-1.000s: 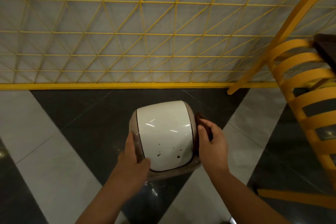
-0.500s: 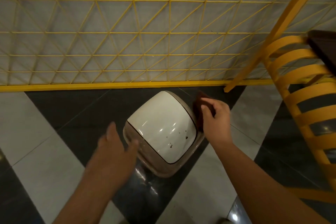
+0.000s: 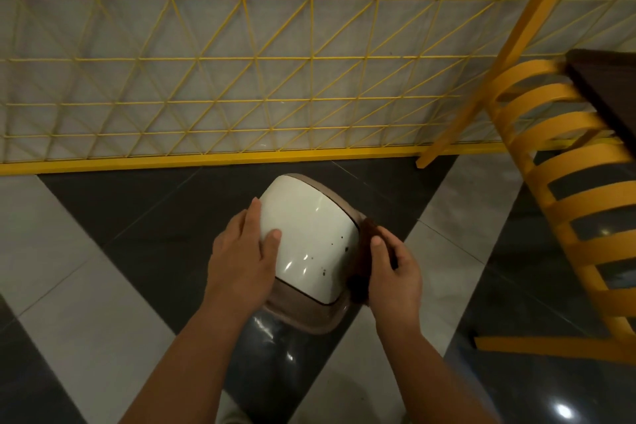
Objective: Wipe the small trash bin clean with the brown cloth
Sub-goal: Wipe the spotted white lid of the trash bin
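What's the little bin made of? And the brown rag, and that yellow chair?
The small trash bin looks like hard plastic: its white lid is smooth and glossy, with bright light streaks on it, and its brown rim looks slightly see-through. The brown cloth in the right hand looks like soft, dull fabric that bunches up. The yellow chair has curved painted slats, perhaps wood or metal; I can't tell which.

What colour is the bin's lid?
White with a few dark specks, set in a brown rim; the lid shows in the head view.
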`<state>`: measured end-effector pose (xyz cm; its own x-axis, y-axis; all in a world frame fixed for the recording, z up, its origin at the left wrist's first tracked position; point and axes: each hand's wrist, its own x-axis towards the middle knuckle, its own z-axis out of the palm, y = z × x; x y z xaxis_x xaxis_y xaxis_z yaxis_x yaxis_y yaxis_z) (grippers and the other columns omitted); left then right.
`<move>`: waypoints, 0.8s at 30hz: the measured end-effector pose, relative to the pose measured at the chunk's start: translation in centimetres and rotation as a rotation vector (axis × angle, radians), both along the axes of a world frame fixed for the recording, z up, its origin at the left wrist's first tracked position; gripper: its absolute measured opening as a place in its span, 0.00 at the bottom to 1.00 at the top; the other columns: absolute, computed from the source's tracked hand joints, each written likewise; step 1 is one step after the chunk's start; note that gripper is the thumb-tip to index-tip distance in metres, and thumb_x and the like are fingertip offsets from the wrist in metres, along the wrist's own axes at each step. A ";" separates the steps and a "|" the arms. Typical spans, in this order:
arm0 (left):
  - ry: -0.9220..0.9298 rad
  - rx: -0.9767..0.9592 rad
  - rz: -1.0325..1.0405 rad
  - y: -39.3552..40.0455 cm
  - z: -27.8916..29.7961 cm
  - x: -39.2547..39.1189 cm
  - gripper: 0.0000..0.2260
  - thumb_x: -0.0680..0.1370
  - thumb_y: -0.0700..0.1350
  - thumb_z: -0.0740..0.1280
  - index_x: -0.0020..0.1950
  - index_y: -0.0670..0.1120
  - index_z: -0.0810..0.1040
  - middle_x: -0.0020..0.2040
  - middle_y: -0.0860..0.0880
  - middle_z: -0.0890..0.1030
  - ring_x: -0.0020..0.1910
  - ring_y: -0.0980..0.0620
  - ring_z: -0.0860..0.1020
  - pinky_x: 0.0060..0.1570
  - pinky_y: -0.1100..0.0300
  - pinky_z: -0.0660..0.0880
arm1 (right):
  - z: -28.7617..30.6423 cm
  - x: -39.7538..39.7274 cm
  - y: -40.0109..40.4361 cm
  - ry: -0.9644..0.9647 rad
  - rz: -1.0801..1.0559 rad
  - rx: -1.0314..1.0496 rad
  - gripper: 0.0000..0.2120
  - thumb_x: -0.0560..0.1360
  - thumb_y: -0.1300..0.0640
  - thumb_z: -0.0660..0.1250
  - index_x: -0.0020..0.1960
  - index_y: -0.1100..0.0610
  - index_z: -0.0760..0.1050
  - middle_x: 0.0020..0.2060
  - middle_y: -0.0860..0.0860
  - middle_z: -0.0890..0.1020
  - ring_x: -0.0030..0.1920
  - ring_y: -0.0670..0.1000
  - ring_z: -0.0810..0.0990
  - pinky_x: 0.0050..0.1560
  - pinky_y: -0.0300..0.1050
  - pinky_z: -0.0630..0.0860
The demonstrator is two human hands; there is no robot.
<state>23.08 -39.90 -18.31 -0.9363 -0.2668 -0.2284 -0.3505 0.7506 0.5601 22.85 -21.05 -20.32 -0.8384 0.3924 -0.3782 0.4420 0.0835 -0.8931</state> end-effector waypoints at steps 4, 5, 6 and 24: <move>-0.026 -0.082 0.107 1.8 -0.2 1.4 0.28 0.79 0.61 0.49 0.78 0.58 0.47 0.75 0.48 0.60 0.68 0.42 0.62 0.64 0.44 0.63 | 0.7 0.2 -3.2 0.075 0.168 0.153 0.18 0.77 0.50 0.64 0.66 0.42 0.69 0.62 0.40 0.69 0.59 0.41 0.69 0.61 0.47 0.71; -0.024 -0.086 0.119 2.2 -0.3 1.6 0.28 0.79 0.61 0.48 0.78 0.59 0.47 0.75 0.48 0.60 0.68 0.43 0.62 0.64 0.44 0.63 | 0.9 0.8 -3.9 0.135 0.222 0.184 0.18 0.77 0.51 0.64 0.65 0.41 0.70 0.60 0.37 0.69 0.58 0.38 0.69 0.62 0.43 0.69; -0.026 -0.088 0.129 2.3 -0.4 1.8 0.28 0.78 0.62 0.47 0.77 0.59 0.46 0.74 0.48 0.60 0.68 0.43 0.62 0.64 0.44 0.62 | 1.1 1.6 -4.6 0.204 0.322 0.230 0.18 0.76 0.52 0.65 0.64 0.39 0.70 0.59 0.35 0.69 0.57 0.36 0.68 0.62 0.38 0.67; 0.020 -0.043 0.195 2.7 -0.8 2.1 0.25 0.80 0.58 0.48 0.77 0.59 0.51 0.74 0.48 0.61 0.69 0.43 0.61 0.67 0.42 0.58 | -1.6 4.1 -0.8 0.175 0.453 0.607 0.14 0.77 0.58 0.65 0.61 0.51 0.77 0.57 0.48 0.77 0.56 0.46 0.74 0.62 0.43 0.72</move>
